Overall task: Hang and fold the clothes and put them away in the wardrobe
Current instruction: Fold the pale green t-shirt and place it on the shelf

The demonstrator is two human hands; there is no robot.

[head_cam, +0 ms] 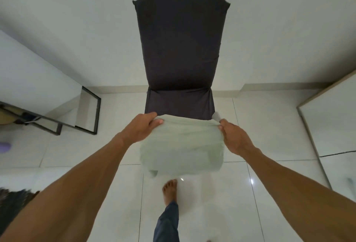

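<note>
One pale green cloth point(182, 145), folded, hangs in the air over the front edge of the chair point(181, 49) seat, its long axis running left to right. The left hand point(140, 129) and right hand point(234, 138) each pinch a top corner. One bare foot point(170, 189) stands on the tiled floor point(269, 126) below. A black frame point(88, 110) stands left, well apart.

Both arms stretched forward
Left hand point(141, 129) and right hand point(234, 138) each closed in a grip, thumbs on top.
</note>
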